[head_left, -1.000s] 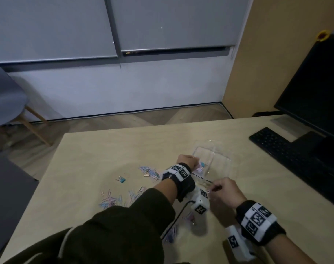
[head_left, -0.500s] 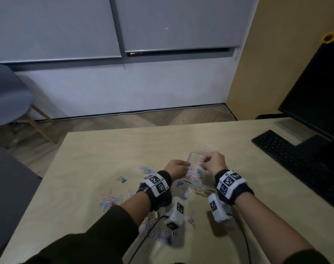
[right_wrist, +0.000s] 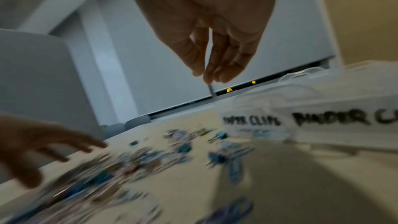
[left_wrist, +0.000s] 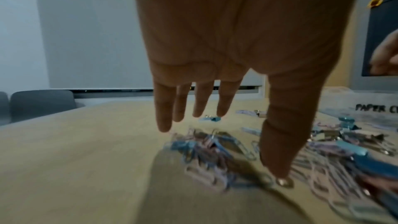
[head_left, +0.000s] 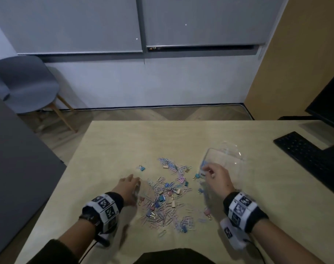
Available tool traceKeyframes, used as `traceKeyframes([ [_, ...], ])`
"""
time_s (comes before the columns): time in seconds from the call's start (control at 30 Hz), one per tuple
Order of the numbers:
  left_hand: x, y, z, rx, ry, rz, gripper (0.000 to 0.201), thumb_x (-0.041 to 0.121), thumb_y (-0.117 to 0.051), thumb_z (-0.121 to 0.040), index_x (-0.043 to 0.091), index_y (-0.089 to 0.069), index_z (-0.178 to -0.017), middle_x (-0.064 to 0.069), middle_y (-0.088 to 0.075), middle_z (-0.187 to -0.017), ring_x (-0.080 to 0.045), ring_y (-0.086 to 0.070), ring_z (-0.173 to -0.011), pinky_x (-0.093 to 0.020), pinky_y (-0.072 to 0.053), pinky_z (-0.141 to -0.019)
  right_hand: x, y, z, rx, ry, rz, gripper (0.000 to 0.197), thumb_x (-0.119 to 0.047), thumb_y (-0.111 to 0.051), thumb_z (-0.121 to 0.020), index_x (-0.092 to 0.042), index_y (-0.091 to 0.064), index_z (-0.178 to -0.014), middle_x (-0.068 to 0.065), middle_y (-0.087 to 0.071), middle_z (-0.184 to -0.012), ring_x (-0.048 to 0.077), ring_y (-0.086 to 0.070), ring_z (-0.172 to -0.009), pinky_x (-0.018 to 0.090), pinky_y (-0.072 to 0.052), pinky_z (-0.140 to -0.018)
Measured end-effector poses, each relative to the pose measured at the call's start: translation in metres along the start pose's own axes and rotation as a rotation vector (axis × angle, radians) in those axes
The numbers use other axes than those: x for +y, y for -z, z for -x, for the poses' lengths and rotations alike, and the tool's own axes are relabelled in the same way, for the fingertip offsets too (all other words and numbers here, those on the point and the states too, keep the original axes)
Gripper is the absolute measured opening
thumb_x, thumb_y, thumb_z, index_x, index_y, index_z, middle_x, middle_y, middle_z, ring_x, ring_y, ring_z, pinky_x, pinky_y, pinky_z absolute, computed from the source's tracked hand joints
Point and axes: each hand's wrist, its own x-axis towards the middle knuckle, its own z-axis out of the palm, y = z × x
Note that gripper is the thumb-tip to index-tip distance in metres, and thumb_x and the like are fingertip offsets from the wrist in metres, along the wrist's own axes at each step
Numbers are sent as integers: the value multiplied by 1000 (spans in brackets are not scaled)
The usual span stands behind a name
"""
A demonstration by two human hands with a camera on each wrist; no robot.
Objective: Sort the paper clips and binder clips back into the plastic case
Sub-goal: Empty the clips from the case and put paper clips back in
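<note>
The pale wooden desk (head_left: 113,145) carries everything. At its right edge lie a black keyboard (head_left: 303,155) and the foot of a dark monitor (head_left: 328,100); a grey chair (head_left: 27,82) stands on the floor to the far left.

The clear plastic case (head_left: 225,157) sits on the right half of the desk, open upward, its near wall lettered "PAPER CLIPS" and "BINDER CLIPS" in the right wrist view. It looks almost bare inside, though a few blue pieces show near its left corner.

A loose heap of pastel paper clips (head_left: 162,208) spreads across the middle of the desk, just left of the case, with blue, pink and gold binder clips (head_left: 161,198) mixed through it — one blue binder clip lies apart at the far left of the scatter.

The left hand (head_left: 128,187) hovers palm down at the heap's left edge, fingers (left_wrist: 202,101) straight and slightly spread, holding nothing. The right hand (head_left: 217,178) is at the case's near corner, fingers (right_wrist: 224,64) drooping close together — whether they pinch anything cannot be told.
</note>
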Motion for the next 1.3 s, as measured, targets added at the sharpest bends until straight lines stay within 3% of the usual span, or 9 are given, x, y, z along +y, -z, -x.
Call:
traceKeyframes([
  [0.07, -3, -9, 4, -34, 19, 43, 95, 24, -74, -73, 18, -13, -146, -6, -13, -155, -30, -18, -140, -40, -24, -115, -1, -12, 23, -180, 56, 4, 17, -5, -53, -89, -11, -62, -101, -2, -56, -97, -1, -49, -77, 7, -42, -63],
  [0.13, 1, -17, 6, -4, 13, 59, 85, 20, -69, -77, 19, -18, -145, -5, -19, -153, -30, -21, -138, -40, -26, -114, 3, -23, 43, -413, 47, 38, 21, -9, -54, -89, -20, -56, -108, -4, -52, -103, -1, -50, -80, 9, -44, -62],
  [0.33, 9, -37, 2, 230, -81, -37, 33, 15, -42, -95, 18, -54, -126, -6, -47, -133, -24, -41, -120, -31, -37, -102, 6, -41, 72, -643, 126, 287, 51, -10, -59, -81, -25, -44, -127, -2, -42, -119, 14, -39, -112, 28, -41, -95],
  [0.6, 17, -35, -2, 245, -51, 99, 26, 7, -49, -91, 14, -65, -110, -6, -65, -112, -20, -61, -104, -24, -47, -93, 11, -67, 71, -516, 211, 383, 29, -20, -65, -81, -18, -57, -109, -1, -45, -112, 16, -40, -104, 35, -42, -92],
  [0.83, 15, -18, -7, 189, 51, 638, 32, 0, -68, -77, 3, -67, -108, -14, -69, -107, -22, -64, -91, -21, -52, -80, 12, -65, 65, -479, 232, 408, 20, -8, -53, -88, -11, -60, -107, 6, -53, -111, 20, -47, -103, 33, -44, -90],
  [0.93, 11, -8, -7, 84, 66, 974, 37, -9, -68, -74, -3, -64, -111, -10, -72, -78, -14, -65, -62, -14, -54, -56, 12, -65, 64, -454, 224, 398, 20, -4, -47, -91, -8, -61, -104, 7, -53, -109, 20, -47, -102, 29, -43, -89],
  [1.07, 9, 0, -6, 30, 85, 1119, 31, -14, -60, -79, -5, -63, -108, 2, -65, -44, -7, -60, -37, -15, -50, -42, 10, -68, 65, -407, 197, 348, 14, -4, -45, -90, -8, -58, -93, 7, -47, -107, 20, -44, -98, 30, -45, -87],
  [1.2, 8, -1, -8, 35, 95, 1121, 31, -14, -61, -78, -5, -65, -108, 4, -64, -44, -5, -56, -34, -14, -48, -40, 14, -70, 61, -389, 196, 392, 16, -3, -46, -88, -11, -58, -96, -1, -40, -99, 17, -37, -95, 26, -41, -83],
  [1.3, 7, -6, -11, 19, 90, 1124, 32, -13, -60, -78, -4, -64, -109, -5, -65, -63, -13, -59, -50, -15, -52, -48, 12, -70, 60, -407, 213, 439, 22, 4, -42, -86, -10, -53, -99, -2, -34, -94, 16, -31, -89, 24, -31, -75],
])
